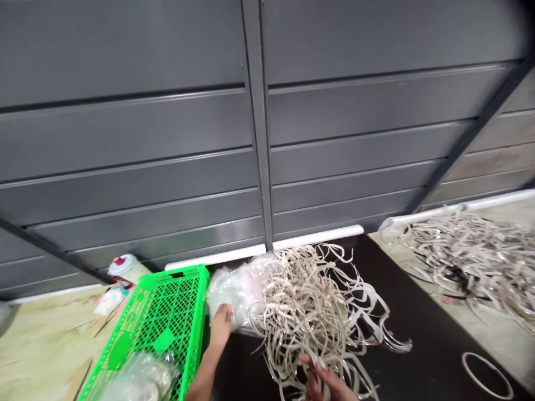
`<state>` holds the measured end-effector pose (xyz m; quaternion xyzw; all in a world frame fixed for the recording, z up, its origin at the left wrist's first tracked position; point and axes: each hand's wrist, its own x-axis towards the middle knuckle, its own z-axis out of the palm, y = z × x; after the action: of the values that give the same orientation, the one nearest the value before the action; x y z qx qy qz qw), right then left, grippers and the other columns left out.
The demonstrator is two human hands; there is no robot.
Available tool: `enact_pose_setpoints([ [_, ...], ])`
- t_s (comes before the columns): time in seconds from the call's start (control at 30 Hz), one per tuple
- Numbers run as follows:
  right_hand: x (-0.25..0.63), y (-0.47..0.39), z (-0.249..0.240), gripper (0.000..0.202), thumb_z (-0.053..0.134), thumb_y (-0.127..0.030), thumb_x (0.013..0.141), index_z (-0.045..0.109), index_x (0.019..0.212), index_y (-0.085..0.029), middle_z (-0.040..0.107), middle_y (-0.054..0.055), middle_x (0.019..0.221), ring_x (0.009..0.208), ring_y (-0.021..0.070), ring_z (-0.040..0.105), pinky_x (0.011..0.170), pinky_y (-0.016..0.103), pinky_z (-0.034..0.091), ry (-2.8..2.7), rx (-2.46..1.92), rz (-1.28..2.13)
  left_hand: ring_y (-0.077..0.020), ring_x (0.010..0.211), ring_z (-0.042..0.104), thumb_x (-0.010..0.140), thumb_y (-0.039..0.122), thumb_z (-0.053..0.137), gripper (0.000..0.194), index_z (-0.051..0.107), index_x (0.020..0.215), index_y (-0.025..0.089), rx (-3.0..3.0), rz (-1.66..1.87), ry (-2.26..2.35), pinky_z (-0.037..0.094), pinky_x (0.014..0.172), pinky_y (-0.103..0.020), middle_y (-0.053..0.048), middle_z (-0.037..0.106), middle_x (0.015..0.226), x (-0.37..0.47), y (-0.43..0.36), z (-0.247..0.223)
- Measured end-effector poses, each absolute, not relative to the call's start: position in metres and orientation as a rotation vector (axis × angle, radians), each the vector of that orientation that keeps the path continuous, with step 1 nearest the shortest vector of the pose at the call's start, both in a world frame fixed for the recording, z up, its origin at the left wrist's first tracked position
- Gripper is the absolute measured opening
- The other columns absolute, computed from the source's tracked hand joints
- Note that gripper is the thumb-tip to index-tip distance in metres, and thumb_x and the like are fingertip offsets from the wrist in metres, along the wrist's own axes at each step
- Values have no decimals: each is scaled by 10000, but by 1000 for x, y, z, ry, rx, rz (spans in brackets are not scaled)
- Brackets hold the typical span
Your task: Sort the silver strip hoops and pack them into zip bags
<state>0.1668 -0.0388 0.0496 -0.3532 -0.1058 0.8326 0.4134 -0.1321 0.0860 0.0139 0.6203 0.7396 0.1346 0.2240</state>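
Observation:
My left hand [221,323] is closed at the near edge of a stack of clear plastic bags [236,292], its fingers pressed on the plastic. My right hand [320,381], low in the picture, has its fingers curled round some pale curved bands at the near side of a large tangled heap of white and beige bands [309,301]. The heap lies on a black surface [412,317] and reaches up against the bags.
Left of my left arm stands a green plastic crate [167,306] with filled clear bags [137,379] inside. A lidded cup [127,267] is behind it. More bands [480,250] lie at the right, near a single ring [487,376]. A grey panelled wall [188,128] rises behind.

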Motion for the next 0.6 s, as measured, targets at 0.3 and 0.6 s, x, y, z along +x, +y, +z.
enact_pose_setpoints([
  [0.3,149,-24,58,302,839,-380,551,709,715,-162,639,24,693,616,120,538,512,219,363,-236,-1005,2003,-227,1098,575,908,207,371,329,656,1069,240,2106,604,1524,445,971,-363,-87,644,1165,-74,-41,98],
  [0.6,132,-39,52,199,797,-304,615,682,667,-151,618,-9,607,516,95,509,493,216,338,-484,-896,2275,-224,1029,598,793,-4,416,485,630,1124,279,2350,359,1383,465,937,-395,-55,662,1117,-49,-78,132],
])
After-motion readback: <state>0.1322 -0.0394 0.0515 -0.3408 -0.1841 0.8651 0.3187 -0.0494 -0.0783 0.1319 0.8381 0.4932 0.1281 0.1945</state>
